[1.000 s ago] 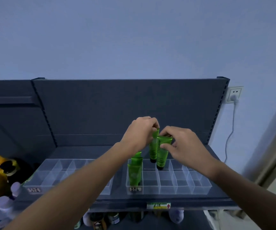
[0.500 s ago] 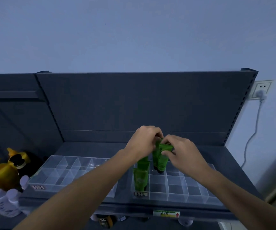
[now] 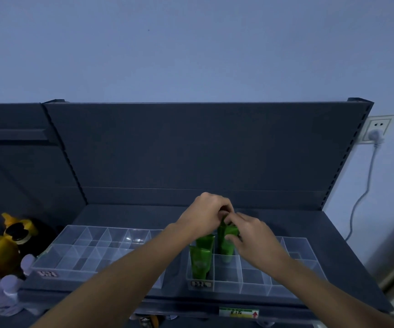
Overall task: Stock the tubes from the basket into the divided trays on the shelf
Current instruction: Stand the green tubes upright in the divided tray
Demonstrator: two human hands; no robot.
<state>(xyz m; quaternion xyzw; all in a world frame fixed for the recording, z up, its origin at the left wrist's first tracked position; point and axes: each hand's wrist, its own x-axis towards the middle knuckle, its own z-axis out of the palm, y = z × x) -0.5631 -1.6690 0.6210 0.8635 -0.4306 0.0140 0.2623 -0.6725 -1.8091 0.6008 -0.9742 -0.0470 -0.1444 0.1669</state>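
Shelf [image 3: 125, 214] with divided trays [image 3: 110, 235], blue wall [image 3: 191, 55]

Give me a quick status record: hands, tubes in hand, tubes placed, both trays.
left hand: grips top of held tubes
right hand: pinches held tubes from the right
held tubes: green, upright, lower ends in right tray, second column from its left
placed tubes: two, green, upright, right tray's leftmost column
left tray: no tubes seen
basket: not in view
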